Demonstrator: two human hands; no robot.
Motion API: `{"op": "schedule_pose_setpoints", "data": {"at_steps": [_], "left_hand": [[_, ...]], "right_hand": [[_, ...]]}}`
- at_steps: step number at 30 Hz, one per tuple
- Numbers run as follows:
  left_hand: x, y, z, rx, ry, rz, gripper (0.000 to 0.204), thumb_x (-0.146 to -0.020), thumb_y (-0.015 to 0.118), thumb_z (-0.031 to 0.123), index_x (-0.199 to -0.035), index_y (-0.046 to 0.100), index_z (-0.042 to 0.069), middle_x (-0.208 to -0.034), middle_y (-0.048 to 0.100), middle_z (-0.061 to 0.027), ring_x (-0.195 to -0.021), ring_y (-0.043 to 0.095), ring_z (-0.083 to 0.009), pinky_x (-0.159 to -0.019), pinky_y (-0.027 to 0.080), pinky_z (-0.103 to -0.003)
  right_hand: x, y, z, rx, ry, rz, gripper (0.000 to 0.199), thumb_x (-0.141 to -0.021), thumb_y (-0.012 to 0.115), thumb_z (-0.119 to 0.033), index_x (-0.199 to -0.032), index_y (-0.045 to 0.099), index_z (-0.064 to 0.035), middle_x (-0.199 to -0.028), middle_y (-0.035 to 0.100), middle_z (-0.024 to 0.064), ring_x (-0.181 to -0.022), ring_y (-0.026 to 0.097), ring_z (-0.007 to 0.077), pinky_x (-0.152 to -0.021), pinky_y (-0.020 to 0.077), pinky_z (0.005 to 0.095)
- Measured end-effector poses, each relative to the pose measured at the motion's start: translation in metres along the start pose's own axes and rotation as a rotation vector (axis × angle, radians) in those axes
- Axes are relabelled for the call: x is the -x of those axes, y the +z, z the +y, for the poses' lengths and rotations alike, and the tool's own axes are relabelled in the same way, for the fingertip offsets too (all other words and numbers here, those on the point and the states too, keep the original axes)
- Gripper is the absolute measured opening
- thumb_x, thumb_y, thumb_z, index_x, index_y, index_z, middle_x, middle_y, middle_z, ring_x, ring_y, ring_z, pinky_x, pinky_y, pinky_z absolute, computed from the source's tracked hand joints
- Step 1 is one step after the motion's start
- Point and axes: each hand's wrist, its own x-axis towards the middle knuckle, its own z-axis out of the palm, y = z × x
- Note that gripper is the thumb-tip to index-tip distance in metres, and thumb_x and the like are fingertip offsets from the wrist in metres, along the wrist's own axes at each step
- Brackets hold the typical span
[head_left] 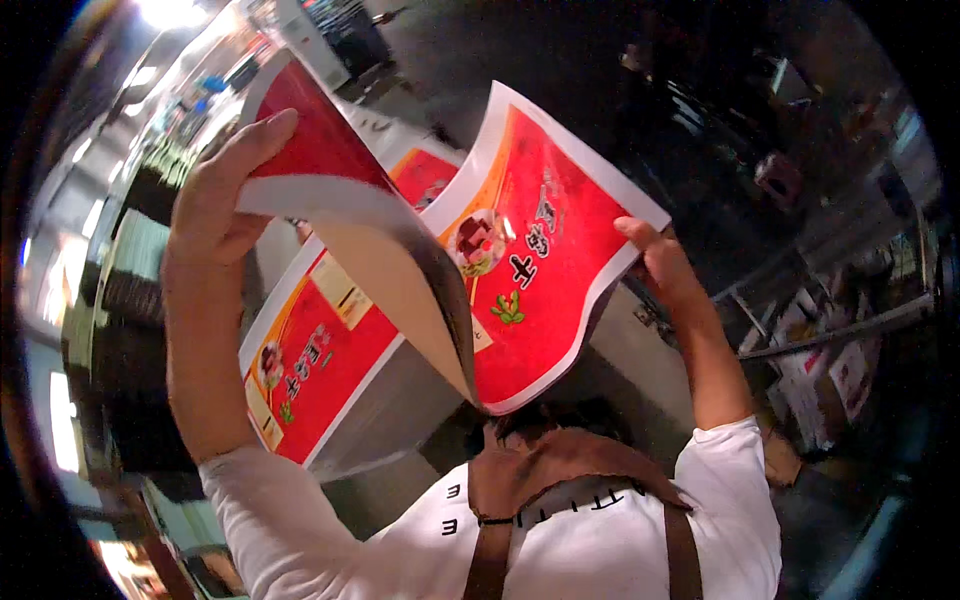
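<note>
Between my raised hands hangs a red printed paper sheet (560, 250) with white margins, an orange band, a food picture and dark lettering. It sags into a deep bend in front of my chest. My left hand (235, 180) pinches its left end, thumb on top, where a red corner curls over and a pale underside shows. My right hand (655, 255) grips the right edge, thumb on the printed face. Whether it is one sheet or several together I cannot tell. Another sheet of the same print (325, 360) lies on a grey surface (375, 440) below my left arm.
Behind the held sheet, part of another red print (425, 175) shows on a pale surface. Tall stacks of flat sheets (140, 255) stand at the left. On the right run a metal rail (840, 330) and a heap of loose papers (825, 390), in dim light.
</note>
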Motion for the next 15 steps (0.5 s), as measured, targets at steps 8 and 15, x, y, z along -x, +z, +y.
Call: {"op": "schedule_pose_setpoints", "data": {"at_steps": [8,15], "left_hand": [[0.001,0.177,0.071,0.104,0.050,-0.876,0.019,-0.068,0.065,0.008,-0.086,0.065,0.003,-0.082,0.059,-0.0071,-0.073,0.058,-0.0152,-0.062,0.044,-0.025],[-0.039,0.270,0.035,-0.219,0.175,-0.937,0.022,-0.072,0.065,0.009,-0.090,0.061,-0.003,-0.077,0.057,-0.0103,-0.069,0.056,-0.0183,-0.059,0.044,-0.030]], "right_hand": [[0.032,-0.080,-0.021,0.065,-0.008,-0.057,0.026,-0.081,0.053,-0.032,-0.090,0.060,-0.0087,-0.065,0.055,-0.0006,-0.051,0.048,0.0082,-0.042,0.0350,0.0216],[-0.020,-0.148,0.031,-0.072,-0.130,-0.017,0.019,-0.079,0.053,-0.023,-0.088,0.055,-0.0070,-0.074,0.056,0.0019,-0.065,0.053,0.0139,-0.055,0.0414,0.0274]]}}
